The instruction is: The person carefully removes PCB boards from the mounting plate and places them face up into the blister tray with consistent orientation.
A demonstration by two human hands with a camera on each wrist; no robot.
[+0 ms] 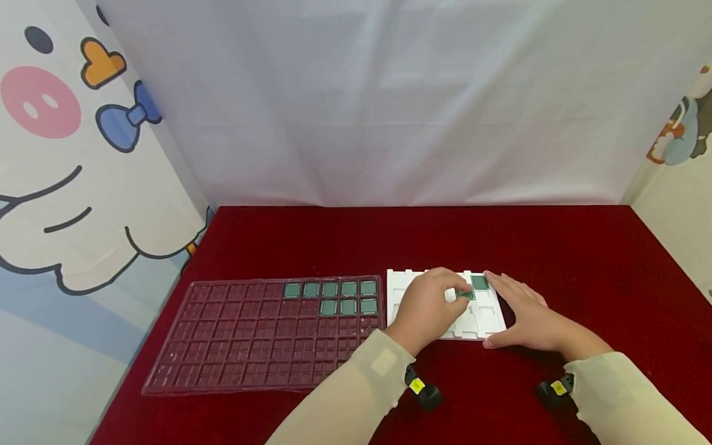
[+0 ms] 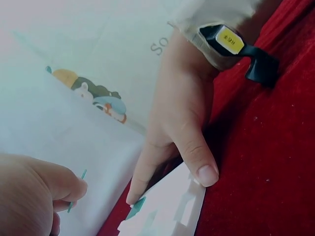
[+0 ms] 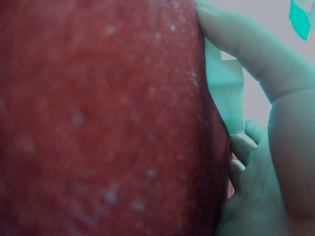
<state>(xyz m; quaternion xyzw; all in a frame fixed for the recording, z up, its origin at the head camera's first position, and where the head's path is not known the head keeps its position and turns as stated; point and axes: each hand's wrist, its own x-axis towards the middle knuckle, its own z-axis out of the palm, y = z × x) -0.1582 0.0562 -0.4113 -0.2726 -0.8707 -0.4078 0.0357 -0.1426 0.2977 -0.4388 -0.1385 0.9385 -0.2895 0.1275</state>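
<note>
My left hand (image 1: pixel 425 306) pinches a thin green square chip (image 1: pixel 467 295) between thumb and fingertips, above the white compartment tray (image 1: pixel 396 293). In the left wrist view the held chip (image 2: pixel 84 174) appears edge-on, as a thin line. One green chip (image 1: pixel 480 282) lies in the white tray's far right compartment. My right hand (image 1: pixel 528 318) rests along that tray's right edge, thumb at the near corner and index finger at the far corner, fingers mostly straight. In the right wrist view the right thumb (image 3: pixel 246 44) touches the tray's side. Part of the tray is hidden behind my left hand.
Left of the white tray lies a large clear plastic tray (image 1: pixel 222 337) with many small pockets. Several green chips (image 1: pixel 329 289) fill pockets in its two back rows, toward the right. A dark red cloth (image 1: pixel 445 241) covers the table, and a white curtain (image 1: pixel 389 111) hangs behind.
</note>
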